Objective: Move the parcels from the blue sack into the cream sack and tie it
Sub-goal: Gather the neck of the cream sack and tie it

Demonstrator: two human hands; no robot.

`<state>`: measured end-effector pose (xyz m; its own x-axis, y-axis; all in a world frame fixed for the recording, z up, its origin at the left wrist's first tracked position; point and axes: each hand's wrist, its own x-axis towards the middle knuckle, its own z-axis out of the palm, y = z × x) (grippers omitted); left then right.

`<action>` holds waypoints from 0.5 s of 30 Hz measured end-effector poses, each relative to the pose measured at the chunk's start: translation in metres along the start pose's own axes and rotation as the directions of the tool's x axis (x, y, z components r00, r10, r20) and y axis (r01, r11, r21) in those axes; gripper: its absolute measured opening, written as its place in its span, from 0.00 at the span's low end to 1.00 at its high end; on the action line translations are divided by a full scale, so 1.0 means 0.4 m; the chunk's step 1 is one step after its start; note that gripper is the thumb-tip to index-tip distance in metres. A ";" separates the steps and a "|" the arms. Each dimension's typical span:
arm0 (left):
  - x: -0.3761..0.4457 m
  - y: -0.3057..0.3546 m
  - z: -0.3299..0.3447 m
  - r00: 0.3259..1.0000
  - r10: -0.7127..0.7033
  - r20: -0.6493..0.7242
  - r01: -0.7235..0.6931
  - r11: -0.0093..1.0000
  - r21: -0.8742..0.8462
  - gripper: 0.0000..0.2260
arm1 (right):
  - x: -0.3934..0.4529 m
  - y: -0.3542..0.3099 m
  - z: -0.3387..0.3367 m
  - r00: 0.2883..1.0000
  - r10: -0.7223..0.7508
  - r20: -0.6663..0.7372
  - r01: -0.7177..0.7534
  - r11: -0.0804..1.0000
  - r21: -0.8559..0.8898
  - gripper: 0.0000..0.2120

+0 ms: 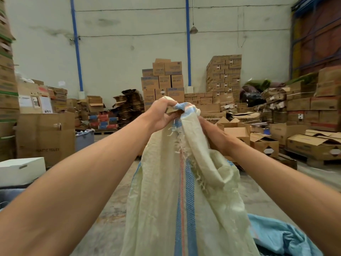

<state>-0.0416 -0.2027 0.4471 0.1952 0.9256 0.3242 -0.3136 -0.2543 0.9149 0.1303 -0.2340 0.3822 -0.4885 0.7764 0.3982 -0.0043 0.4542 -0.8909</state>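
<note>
your two bare forearms fill the bottom corners and reach forward to the cream sack, which hangs upright between them in the middle of the view, a blue and red stripe running down its front. your left hand grips the gathered mouth at the top, fingers curled tight round the bunched cloth. your right hand sits just below and to the right, against the frayed neck of the sack; its fingers are hidden behind the fabric, so you cannot tell how they lie. loose threads hang from the neck between your hands. low on the right, the blue sack lies crumpled on the concrete floor, beside the cream sack's base. stacked cardboard boxes line the far wall, and a white box sits at the left.
</note>
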 end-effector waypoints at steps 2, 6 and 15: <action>-0.004 -0.002 -0.005 0.999 -0.039 0.036 0.038 0.999 0.010 0.13 | -0.007 0.008 -0.013 0.999 -0.025 0.030 0.023 0.998 0.066 0.30; -0.013 -0.016 -0.009 0.986 -0.083 0.142 0.076 0.996 0.053 0.20 | 0.006 0.010 -0.006 0.999 0.040 0.006 -0.040 0.997 -0.065 0.30; -0.026 -0.118 -0.088 0.936 0.282 -0.212 -0.080 0.753 0.653 0.52 | 0.053 -0.008 -0.054 0.937 -0.077 -0.342 -0.050 0.936 -0.348 0.12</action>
<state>-0.0615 -0.1904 0.3922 -0.1028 0.8536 0.5107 0.3547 -0.4483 0.8205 0.1390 -0.2095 0.3981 -0.1592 0.8414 0.5164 0.3240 0.5386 -0.7778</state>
